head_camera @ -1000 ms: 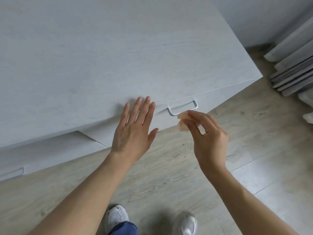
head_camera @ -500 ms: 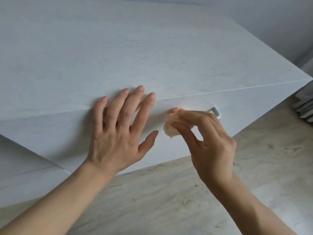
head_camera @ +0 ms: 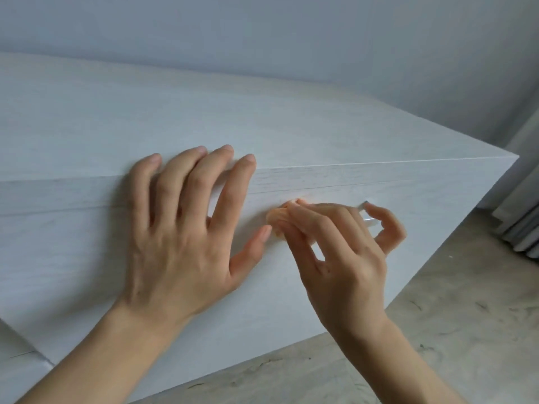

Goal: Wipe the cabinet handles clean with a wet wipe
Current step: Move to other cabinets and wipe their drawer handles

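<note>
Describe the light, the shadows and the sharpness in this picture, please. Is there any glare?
Head view: the light is soft and even, with only a faint shadow under the left hand on the cabinet. Head view: there is a small glint on the handle beside the right hand. Head view: the wet wipe looks slightly blurred.

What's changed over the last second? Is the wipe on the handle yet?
The right hand carried the wet wipe up from just below the handle onto it, hiding all but its right end. The left hand settled flat against the cabinet front, fingertips over its top edge. Unchanged: the right hand pinches the wipe, left hand holds nothing.
</note>
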